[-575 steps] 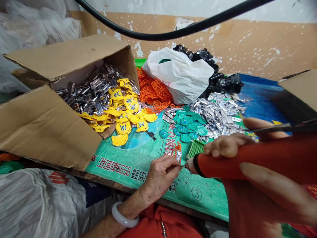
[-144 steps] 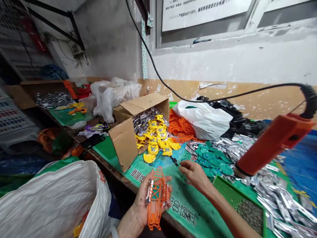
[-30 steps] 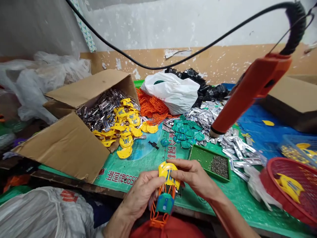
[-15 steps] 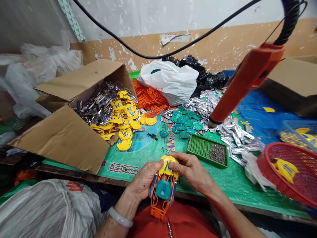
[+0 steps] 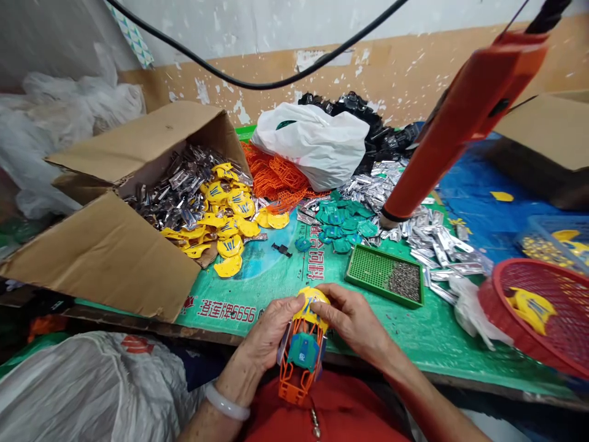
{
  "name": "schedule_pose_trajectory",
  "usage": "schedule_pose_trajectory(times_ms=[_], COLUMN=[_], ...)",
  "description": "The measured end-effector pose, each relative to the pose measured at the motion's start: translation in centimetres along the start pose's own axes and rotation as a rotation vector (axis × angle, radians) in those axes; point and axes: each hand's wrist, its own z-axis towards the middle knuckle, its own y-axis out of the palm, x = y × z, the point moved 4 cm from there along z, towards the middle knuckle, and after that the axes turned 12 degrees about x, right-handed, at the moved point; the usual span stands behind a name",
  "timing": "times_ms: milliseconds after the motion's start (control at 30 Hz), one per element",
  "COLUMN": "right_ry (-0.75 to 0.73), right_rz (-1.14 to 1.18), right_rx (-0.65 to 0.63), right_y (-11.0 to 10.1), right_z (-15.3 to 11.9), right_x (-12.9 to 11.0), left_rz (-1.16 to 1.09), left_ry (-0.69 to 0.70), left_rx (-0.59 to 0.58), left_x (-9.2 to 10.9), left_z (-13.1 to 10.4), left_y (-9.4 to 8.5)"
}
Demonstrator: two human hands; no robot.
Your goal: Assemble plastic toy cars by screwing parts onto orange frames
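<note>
Both hands hold a toy car body [image 5: 301, 359] low in front of my red top. It has an orange lattice frame, a teal panel in the middle and a yellow printed cover [image 5: 311, 305] at the far end. My left hand [image 5: 271, 328] wraps the left side, its thumb on the yellow cover's edge. My right hand [image 5: 352, 316] pinches that cover from the right with thumb and fingers. The underside of the toy is hidden. Just beyond my right hand sits a green tray [image 5: 363, 270] with small screws [image 5: 405, 282] heaped at its right end.
An orange-red power screwdriver [image 5: 460, 123] hangs at the right. Yellow covers [image 5: 230, 227] spill from a cardboard box [image 5: 105, 258]. Teal panels [image 5: 343, 221], silver strips [image 5: 442, 245] and orange frames [image 5: 276, 175] lie in heaps. A red basket [image 5: 506, 325] stands at right.
The view has shifted slightly, and the hanging screwdriver and cable sit differently in it. Both hands keep their grip on the toy car body, nearly unmoved.
</note>
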Motion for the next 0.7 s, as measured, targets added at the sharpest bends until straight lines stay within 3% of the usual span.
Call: schedule_pose_trajectory(times_ms=[100, 267, 500, 700], right_ry=[-0.066, -0.278, -0.621, -0.698], right_rz=[-0.098, -0.307, -0.553, -0.629], right_rx=[0.075, 0.189, 0.46, 0.521], right_y=[0.0, 0.2, -0.1, 0.0], right_z=[-0.6, -1.2, -2.1, -1.8], right_x=[-0.4, -0.7, -1.3, -1.6], left_rz=[0.013, 0.059, 0.059, 0.1], left_ry=[0.0, 0.001, 0.011, 0.021], left_rx=[-0.051, -0.034, -0.13, -0.085], left_x=[0.2, 0.2, 0.4, 0.5], left_z=[-0.3, -0.4, -0.6, 0.0], left_y=[0.1, 0.1, 1.4, 2.2])
